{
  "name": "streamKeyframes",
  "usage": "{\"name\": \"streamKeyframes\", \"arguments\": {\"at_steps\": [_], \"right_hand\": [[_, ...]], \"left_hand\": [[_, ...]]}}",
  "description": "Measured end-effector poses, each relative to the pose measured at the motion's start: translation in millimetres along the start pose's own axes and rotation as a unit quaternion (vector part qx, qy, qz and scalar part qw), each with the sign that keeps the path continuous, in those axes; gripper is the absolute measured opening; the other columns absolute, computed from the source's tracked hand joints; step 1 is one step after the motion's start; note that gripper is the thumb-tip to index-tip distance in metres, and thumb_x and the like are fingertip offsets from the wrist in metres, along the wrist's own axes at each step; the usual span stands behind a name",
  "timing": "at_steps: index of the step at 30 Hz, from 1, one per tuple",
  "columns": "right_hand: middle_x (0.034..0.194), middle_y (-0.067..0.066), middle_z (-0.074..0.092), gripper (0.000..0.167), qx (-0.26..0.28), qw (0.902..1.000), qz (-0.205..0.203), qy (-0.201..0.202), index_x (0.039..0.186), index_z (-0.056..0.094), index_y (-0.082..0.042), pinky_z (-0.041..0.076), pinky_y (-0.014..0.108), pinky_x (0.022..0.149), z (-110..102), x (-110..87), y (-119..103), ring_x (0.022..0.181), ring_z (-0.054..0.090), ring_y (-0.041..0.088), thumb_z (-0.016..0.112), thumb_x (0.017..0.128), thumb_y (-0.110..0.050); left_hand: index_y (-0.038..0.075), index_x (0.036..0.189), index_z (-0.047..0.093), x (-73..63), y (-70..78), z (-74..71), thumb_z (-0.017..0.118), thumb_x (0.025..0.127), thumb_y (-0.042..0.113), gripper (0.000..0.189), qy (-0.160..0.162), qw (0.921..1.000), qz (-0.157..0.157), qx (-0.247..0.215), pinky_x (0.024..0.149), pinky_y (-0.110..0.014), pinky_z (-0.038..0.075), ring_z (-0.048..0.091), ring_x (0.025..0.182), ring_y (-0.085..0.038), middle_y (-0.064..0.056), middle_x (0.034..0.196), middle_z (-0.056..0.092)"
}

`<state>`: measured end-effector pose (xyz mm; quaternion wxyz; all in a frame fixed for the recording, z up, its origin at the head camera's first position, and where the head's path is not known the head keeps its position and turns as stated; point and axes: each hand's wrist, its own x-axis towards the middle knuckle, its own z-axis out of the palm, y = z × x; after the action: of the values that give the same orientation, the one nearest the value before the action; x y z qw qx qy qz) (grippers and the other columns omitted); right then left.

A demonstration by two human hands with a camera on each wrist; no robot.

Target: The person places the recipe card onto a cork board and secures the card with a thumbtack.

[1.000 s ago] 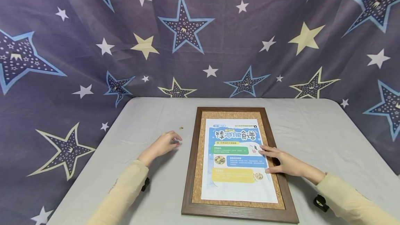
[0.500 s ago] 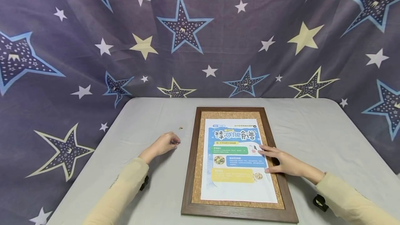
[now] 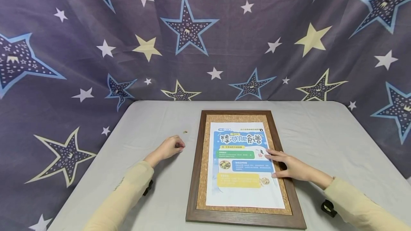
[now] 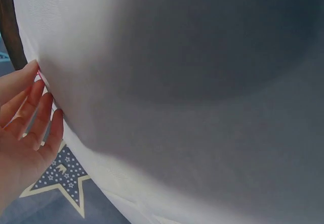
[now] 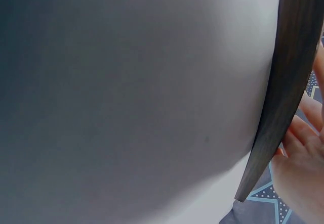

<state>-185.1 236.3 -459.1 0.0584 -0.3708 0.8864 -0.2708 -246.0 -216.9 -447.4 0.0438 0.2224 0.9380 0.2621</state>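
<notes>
Person's left hand (image 3: 167, 148) has thumb (image 4: 21, 78) and index finger (image 4: 33, 95) pinched in close; right hand's (image 3: 290, 165) palm-down, fingers (image 3: 278, 158) kinda spread.

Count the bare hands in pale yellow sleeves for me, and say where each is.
2: the left hand, pinching a small red object, left of the brown wooden-framed corkboard; the right hand, touching the white printed sheet's right side. No others show.

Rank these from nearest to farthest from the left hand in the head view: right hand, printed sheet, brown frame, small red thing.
1. Small red thing: at the left hand's fingertips.
2. Brown frame: to that hand's right, left edge closest.
3. Printed sheet: inside the frame.
4. Right hand: over the frame's right side.
</notes>
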Motion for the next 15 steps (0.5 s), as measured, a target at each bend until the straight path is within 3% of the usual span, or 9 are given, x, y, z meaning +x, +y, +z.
{"name": "streamKeyframes", "arguments": {"at_steps": [15], "right_hand": [[0.135,0.025,0.033,0.067,0.002,1.0,0.005,-0.003,0.125,0.045,0.005,0.036,0.054,0.087,-0.4,0.0,-1.1,0.119,0.033,0.044,0.064,0.078,-0.038]], "left_hand": [[0.003,0.08,0.063,2.2,-2.8,2.5,0.064,0.077,-0.001,0.006,0.008,1.0,-0.004,0.002,0.067,-0.026,0.045,0.053,0.073,-0.012,-0.002,0.081,0.057]]}}
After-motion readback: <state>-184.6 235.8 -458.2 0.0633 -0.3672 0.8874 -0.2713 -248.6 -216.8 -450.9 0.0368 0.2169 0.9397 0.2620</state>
